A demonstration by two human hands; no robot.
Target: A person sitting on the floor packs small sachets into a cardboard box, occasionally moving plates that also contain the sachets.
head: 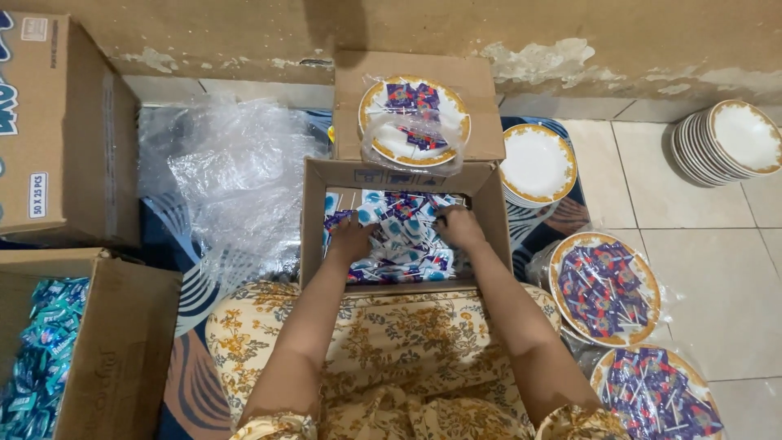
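A: What are the fingers doing?

B: Both sets are curled down into the sachets (399, 236), blue, white and purple packets heaped in the open box (314, 220). The left hand (352, 238) presses on the pile at the box's left side, fingers bent. The right hand (458, 226) sits nearer the far right corner, fingers closed over packets. Whether either one has truly pinched a packet, I cannot tell.

A: And where is that box?

B: On the floor, right against the person's lap, flaps up.

A: Beyond it?

B: A far flap lies flat and carries a gold-rimmed plate (415, 121) loaded with sachets under a clear bag. Just right of it, a stack of bare plates (538, 165) sits on the patterned mat (167, 236). Farther right, on the tiles, two wrapped plates full of sachets (604, 287), and a tilted stack of bowls (725, 140) near the wall.

A: The left side?

B: Crumpled clear plastic (228, 179) beside the box, a closed carton (57, 130) behind it, and an open carton of blue packets (114, 342) nearest the person.
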